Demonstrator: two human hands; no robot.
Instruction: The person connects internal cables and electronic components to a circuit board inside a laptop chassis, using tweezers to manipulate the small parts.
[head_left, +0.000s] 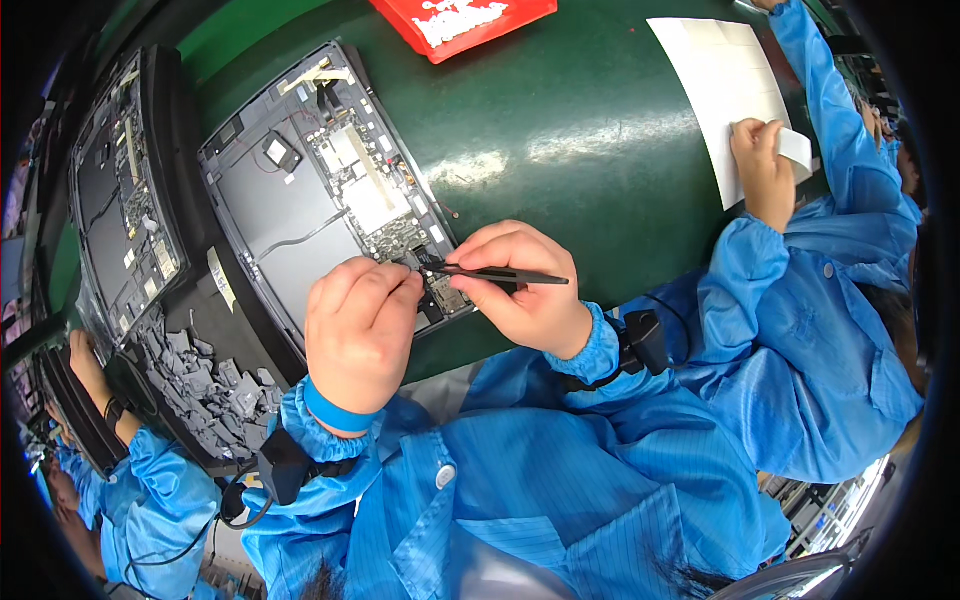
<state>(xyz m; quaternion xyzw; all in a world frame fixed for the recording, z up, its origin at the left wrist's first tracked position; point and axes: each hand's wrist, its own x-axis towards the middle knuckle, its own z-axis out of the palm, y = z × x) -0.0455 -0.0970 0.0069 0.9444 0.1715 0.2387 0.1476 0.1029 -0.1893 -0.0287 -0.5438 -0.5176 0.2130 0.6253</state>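
Note:
An open laptop base lies on the green table in front of me, its green circuit board and a small black part on a wire exposed. Black tweezers are pinched in my right hand, their tips down at the near end of the board. Close beside the tips, the fingertips of my left hand press together over the base's near edge. Whatever they may hold is hidden. A blue band circles my left wrist.
A second laptop base stands at left by a black tray with grey pieces. Behind is a red bin of small white pieces. At right a co-worker's hand holds white sheets; another person's hand is at left.

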